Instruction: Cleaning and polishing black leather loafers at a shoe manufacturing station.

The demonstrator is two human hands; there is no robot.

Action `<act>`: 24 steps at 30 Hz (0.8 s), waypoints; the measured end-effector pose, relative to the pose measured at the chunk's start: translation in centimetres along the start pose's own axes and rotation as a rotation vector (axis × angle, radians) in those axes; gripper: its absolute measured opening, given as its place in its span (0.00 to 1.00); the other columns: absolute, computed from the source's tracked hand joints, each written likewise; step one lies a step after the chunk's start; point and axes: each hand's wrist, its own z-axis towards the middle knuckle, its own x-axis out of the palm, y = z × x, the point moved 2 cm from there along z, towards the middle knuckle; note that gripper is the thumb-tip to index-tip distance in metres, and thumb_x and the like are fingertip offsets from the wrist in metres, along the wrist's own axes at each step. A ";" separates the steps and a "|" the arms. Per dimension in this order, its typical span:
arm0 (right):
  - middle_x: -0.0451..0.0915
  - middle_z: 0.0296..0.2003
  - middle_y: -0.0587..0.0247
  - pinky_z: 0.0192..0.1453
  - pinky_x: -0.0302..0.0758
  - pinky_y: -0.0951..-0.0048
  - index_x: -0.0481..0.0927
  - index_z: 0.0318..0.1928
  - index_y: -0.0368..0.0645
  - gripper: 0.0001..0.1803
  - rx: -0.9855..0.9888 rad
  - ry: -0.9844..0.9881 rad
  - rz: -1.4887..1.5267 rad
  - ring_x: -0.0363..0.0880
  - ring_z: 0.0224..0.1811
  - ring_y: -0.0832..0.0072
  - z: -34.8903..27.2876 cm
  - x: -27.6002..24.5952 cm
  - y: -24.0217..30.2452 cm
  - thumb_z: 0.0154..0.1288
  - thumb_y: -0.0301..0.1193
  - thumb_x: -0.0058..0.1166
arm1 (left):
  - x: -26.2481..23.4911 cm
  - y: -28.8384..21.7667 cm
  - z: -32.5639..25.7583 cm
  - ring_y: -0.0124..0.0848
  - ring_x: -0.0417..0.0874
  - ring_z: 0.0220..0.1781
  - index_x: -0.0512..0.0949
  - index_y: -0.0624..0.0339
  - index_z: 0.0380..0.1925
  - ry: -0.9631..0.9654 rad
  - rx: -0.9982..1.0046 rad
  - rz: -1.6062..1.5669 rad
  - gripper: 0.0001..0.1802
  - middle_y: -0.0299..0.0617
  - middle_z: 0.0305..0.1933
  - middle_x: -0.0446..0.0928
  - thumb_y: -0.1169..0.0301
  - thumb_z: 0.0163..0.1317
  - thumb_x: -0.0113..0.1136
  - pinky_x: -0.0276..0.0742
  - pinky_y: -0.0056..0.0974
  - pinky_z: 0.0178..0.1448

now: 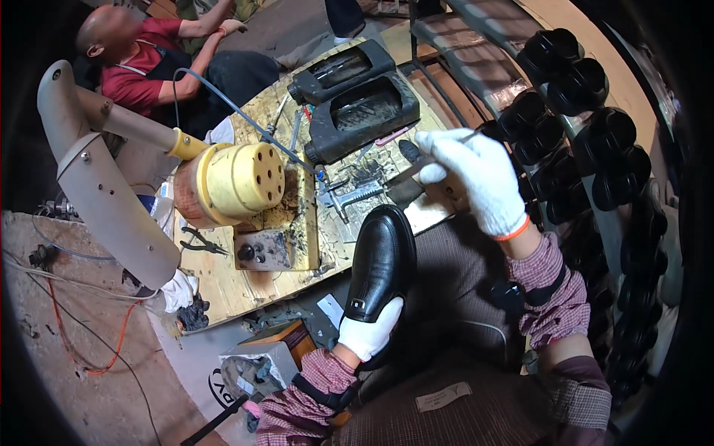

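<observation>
A black leather shoe (pixel 381 256) with a small metal buckle is held toe up in front of me. My left hand (pixel 372 332), in a white glove, is closed round its heel end. To the right, my gloved right hand (pixel 476 175) pinches a thin tool with a flat, dark, blade-like end (pixel 407 175); its exact kind is unclear. That end is over the bench edge, beyond the shoe and apart from it. Nearby on the bench lies a metal bar with a notched edge (pixel 361 195), and past it two black cut-open plastic jugs (pixel 372 111).
A yellow drum-shaped fixture (pixel 245 178) on a jointed arm (pixel 111 201) stands at left on the wooden bench (pixel 212 286), near black pliers (pixel 202 242). Racks of black shoes (pixel 610 134) line the right. A person in red (pixel 141 70) sits beyond. Below is a box with rags (pixel 260 372).
</observation>
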 end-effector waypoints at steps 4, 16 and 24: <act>0.88 0.43 0.60 0.45 0.80 0.80 0.85 0.56 0.33 0.18 -0.014 0.027 0.116 0.87 0.40 0.79 -1.9 -0.5 -2.4 0.76 0.35 0.59 | 0.7 0.0 -0.2 0.46 0.86 0.57 0.80 0.61 0.59 -0.025 -0.029 -0.002 0.25 0.52 0.56 0.84 0.60 0.66 0.69 0.80 0.45 0.62; 0.90 0.41 0.55 0.60 0.78 0.68 0.88 0.50 0.35 0.16 -0.342 0.055 -0.400 0.90 0.41 0.69 -2.4 -1.1 -3.8 0.76 0.35 0.56 | 0.9 0.6 0.3 0.46 0.85 0.61 0.79 0.61 0.61 -0.032 -0.025 0.044 0.29 0.53 0.59 0.83 0.56 0.66 0.69 0.78 0.45 0.66; 0.91 0.36 0.61 0.72 0.66 0.61 0.89 0.47 0.38 0.14 -0.265 0.063 -0.298 0.87 0.39 0.71 -2.5 -0.6 -3.9 0.76 0.32 0.54 | 0.9 0.9 0.2 0.46 0.85 0.60 0.78 0.61 0.62 -0.038 -0.045 0.064 0.30 0.53 0.59 0.83 0.54 0.66 0.70 0.79 0.44 0.66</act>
